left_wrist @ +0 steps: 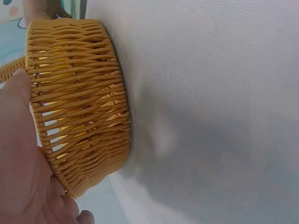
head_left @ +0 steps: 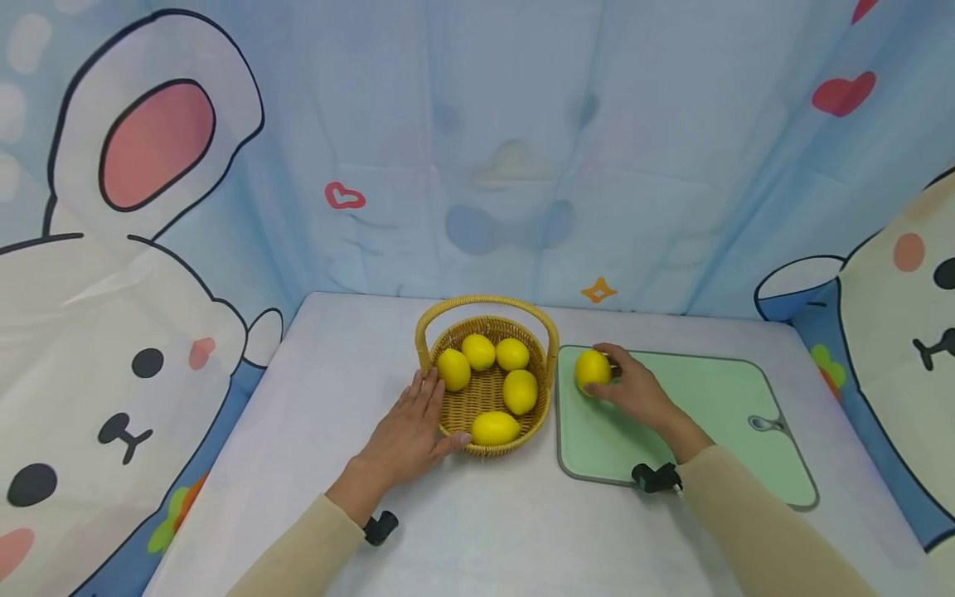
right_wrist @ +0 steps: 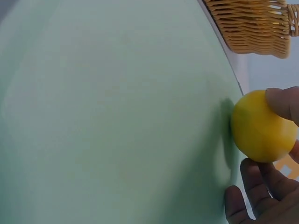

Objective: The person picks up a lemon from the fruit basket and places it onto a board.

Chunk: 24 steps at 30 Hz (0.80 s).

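Observation:
A round wicker basket [head_left: 464, 408] with a tall arched handle stands at the middle of the table, holding several yellow lemons [head_left: 496, 429]. My left hand [head_left: 403, 431] rests along its left rim, fingers extended and the thumb at the near edge. In the left wrist view, that hand [left_wrist: 23, 158] lies against the upper edge of the woven side [left_wrist: 84, 93]. My right hand [head_left: 639, 393] pinches another lemon [head_left: 592, 370] between thumb and fingers, over the left end of a pale green cutting board [head_left: 671, 414]. The right wrist view shows this lemon [right_wrist: 261, 126] close over the board surface.
The cutting board has a grey rim and a hanging hole [head_left: 764, 424] at its right end. A white cloth [head_left: 477, 531] covers the table. Behind it hangs a blue curtain [head_left: 507, 124] with cartoon animals. The basket's right side is close to the board's left edge.

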Available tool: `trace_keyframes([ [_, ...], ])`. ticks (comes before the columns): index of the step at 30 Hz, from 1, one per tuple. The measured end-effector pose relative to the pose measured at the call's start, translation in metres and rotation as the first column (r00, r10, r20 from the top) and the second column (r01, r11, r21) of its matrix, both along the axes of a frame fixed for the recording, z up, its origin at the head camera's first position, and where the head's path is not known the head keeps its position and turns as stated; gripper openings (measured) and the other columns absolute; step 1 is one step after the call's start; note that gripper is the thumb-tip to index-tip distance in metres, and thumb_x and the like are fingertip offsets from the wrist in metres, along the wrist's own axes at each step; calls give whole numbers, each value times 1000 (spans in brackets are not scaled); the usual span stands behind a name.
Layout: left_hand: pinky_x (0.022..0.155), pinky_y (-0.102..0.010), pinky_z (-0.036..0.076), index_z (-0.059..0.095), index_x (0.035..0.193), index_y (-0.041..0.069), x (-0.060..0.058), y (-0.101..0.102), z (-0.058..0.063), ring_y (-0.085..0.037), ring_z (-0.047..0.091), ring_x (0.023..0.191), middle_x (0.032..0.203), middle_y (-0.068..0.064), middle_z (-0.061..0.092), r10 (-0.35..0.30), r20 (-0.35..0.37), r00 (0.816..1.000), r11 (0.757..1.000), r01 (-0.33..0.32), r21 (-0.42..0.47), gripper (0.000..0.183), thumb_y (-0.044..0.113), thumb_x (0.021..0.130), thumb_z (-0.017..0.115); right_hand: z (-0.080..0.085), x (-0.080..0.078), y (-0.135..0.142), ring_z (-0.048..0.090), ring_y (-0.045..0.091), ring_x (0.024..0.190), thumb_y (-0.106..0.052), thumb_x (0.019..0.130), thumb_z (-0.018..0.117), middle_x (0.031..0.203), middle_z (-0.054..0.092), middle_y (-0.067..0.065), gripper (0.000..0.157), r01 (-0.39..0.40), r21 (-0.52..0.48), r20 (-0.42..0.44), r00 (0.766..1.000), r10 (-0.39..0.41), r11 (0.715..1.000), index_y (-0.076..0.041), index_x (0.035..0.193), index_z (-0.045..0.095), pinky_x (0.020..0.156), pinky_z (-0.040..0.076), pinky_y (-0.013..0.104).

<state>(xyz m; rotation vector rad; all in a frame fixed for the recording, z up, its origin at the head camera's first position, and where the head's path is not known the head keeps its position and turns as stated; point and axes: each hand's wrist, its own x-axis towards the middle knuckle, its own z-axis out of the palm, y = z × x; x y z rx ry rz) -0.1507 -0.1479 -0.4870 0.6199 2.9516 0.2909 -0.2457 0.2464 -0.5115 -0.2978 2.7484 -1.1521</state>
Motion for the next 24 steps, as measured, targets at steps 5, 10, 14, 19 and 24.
trace_keyframes([
  [5, 133, -50, 16, 15, 167, -3, 1, -1, -1, -35, 0, 165, 177, -20, 4, 4, 4, 1000, 1000, -4, 1, 99, 71, 106, 37, 0, -3, 0, 57, 43, 128, -31, 98, 76, 149, 53, 29, 76, -9, 29, 5, 1000, 8, 1000, -7, 160, 39, 96, 54, 55],
  [10, 133, -50, 16, 14, 167, -2, 1, -1, -2, -35, -1, 165, 177, -19, 3, 5, 3, 1000, 1000, -5, 3, 99, 72, 106, 36, 1, -4, 3, 58, 45, 128, -36, 98, 75, 147, 54, 32, 77, 13, 44, 27, 1000, -14, 999, -6, 158, 38, 94, 56, 53],
  [14, 133, -49, 16, 14, 168, -2, 0, -1, -1, -35, -2, 165, 177, -19, 2, 7, 5, 1000, 1000, -7, 0, 99, 71, 106, 36, 1, -4, 6, 58, 46, 127, -37, 99, 74, 143, 56, 33, 78, 26, 45, 41, 999, -28, 999, -4, 158, 37, 91, 57, 50],
  [19, 133, -49, 15, 13, 168, -1, 0, -1, 0, -34, -3, 165, 177, -18, 1, 15, 19, 1000, 1000, -15, 7, 98, 71, 106, 37, -1, -5, 7, 57, 46, 129, -41, 99, 73, 146, 54, 32, 81, 24, 42, 69, 997, -27, 999, -6, 161, 34, 94, 56, 50],
  [24, 133, -49, 16, 13, 168, -1, 0, 0, 0, -34, -2, 165, 177, -18, 2, 16, 26, 1000, 1000, -16, 19, 98, 71, 106, 38, -3, -6, 7, 58, 44, 126, -43, 98, 75, 145, 55, 31, 83, 19, 42, 57, 998, -21, 999, -7, 161, 35, 92, 56, 50],
])
